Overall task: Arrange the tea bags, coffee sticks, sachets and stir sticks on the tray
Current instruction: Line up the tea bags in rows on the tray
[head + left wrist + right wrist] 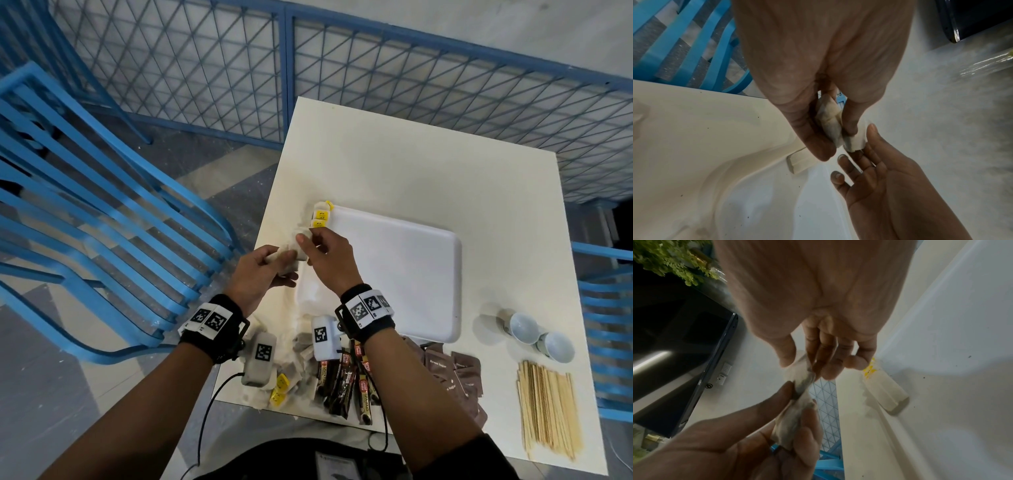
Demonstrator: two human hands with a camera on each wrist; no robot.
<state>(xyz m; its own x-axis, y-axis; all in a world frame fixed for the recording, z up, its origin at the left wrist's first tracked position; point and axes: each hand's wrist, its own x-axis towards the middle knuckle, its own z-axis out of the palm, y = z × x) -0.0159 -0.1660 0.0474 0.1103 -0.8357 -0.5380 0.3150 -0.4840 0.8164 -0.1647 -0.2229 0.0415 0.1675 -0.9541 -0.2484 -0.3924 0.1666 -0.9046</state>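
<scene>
L hand grips a small stack of tea bags; R hand pinches the top one off its right end. Tray lies just right of both hands, so R is nearer. Laid row sits just beyond R fingertips, long axis pointing away.

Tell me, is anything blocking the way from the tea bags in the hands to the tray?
Nothing visible: both the left hand and right hand hold tea bags just above the tray edge, beside tea bags already placed.
</scene>
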